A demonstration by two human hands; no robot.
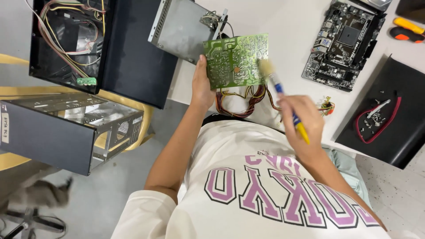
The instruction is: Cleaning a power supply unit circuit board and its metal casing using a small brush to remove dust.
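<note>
cream short-sleeved t-shirt (248,190) with purple block lettering

View: one head-worn camera, no second view.
Position: above the person's chest, the white printed shirt (248,194) filling the lower frame.
Direction: steeply downward and forward, over the white worktop (287,31).
Nearness: close, within arm's reach of the green printed circuit board (234,59).
Edges: dark open computer case (66,40) at left, grey floor (119,177) below.

A white table (287,26) is occupying the upper right, evenly lit. A grey floor (128,172) is showing below it. A yellow wooden bench (17,90) is standing at left, bearing open computer cases (57,132). Speckled tiling (398,186) is showing at lower right.
</note>
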